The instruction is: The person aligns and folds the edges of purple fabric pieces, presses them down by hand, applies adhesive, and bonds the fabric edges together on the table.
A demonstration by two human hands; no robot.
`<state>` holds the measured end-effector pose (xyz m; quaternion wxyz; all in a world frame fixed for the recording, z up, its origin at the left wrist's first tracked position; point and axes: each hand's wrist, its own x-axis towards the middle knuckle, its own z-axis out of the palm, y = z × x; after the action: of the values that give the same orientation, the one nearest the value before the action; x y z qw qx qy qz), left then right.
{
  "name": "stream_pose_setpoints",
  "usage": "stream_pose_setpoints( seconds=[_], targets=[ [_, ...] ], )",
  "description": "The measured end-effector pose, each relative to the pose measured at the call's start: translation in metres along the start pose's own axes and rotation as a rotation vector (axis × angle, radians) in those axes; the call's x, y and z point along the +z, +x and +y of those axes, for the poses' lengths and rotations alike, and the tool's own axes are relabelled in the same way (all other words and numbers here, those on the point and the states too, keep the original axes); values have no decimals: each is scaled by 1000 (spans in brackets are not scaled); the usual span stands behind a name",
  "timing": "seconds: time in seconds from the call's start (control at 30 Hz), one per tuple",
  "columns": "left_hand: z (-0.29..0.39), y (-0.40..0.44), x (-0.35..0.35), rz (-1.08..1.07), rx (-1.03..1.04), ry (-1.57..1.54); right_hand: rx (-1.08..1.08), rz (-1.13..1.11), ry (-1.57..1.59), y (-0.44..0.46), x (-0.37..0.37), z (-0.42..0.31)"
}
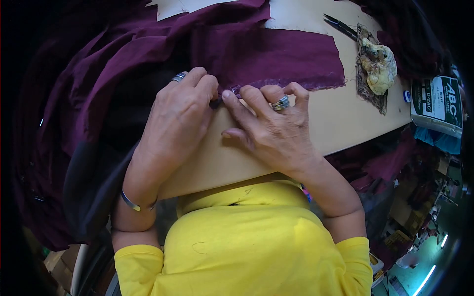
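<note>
A strip of maroon cloth point(291, 54) lies flat on the table, its near edge folded and pale with what looks like glue. My left hand point(180, 113) has its fingers curled and pinched at the left end of this edge. Close beside it, my right hand point(276, 118) has bent fingers gripping the same edge, with its thumb held lower, over the tabletop. The fingers hide the exact spot where the cloth is held. Both hands wear rings.
More maroon and dark cloth point(89, 93) is heaped on the left and hangs over the side. On the right of the tabletop point(340, 123) are black-handled scissors or snips point(340, 25), a yellowish lump on cardboard point(377, 69), a small blue-and-white cap point(407, 96) and a green ABC container point(437, 106).
</note>
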<state>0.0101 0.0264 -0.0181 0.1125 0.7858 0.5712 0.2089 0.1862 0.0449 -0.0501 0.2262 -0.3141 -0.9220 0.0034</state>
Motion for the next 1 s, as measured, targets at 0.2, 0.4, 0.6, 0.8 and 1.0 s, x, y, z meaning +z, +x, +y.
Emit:
stream_pose_setpoints(
  seconds=[0.2, 0.4, 0.6, 0.8, 1.0],
  targets=[
    [0, 1, -1, 2, 2, 4, 64, -11, -9, 4, 1, 1],
    [1, 1, -1, -1, 7, 8, 41, 0, 41, 4, -1, 1],
    [-1, 2, -1, -11, 2, -13, 51, -37, 78, 5, -5, 4],
    [-1, 2, -1, -18, 1, -37, 35, -1, 94, 5, -4, 0],
    [0, 2, -4, -46, -24, -45, 42, -48, -2, 0, -4, 3]
  ],
)
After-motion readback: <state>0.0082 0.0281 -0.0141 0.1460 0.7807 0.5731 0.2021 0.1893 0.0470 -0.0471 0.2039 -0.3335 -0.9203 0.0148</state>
